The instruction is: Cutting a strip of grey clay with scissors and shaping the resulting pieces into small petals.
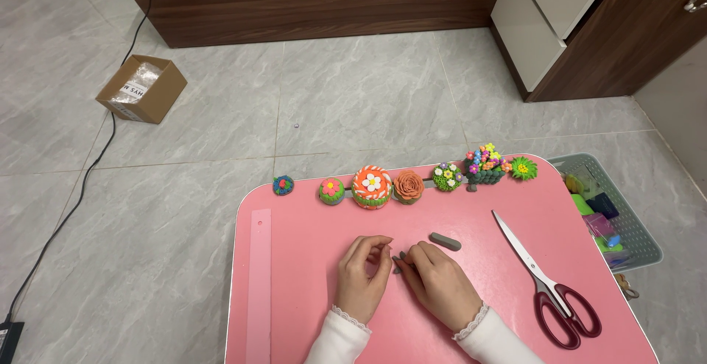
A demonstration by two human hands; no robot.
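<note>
Both hands meet left of the grey clay stick (pixel 445 242): right hand (pixel 439 281) pinched shut on a small grey clay bit (pixel 398 264), left hand (pixel 362 277) curled, seemingly empty; best to work it gently with fingertips, low over the pink bench (pixel 309 217).

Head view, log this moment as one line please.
left hand: pinched, contents hidden | right hand: pinching small grey clay bit | grey clay roll beside | scissors right | pink table
</note>
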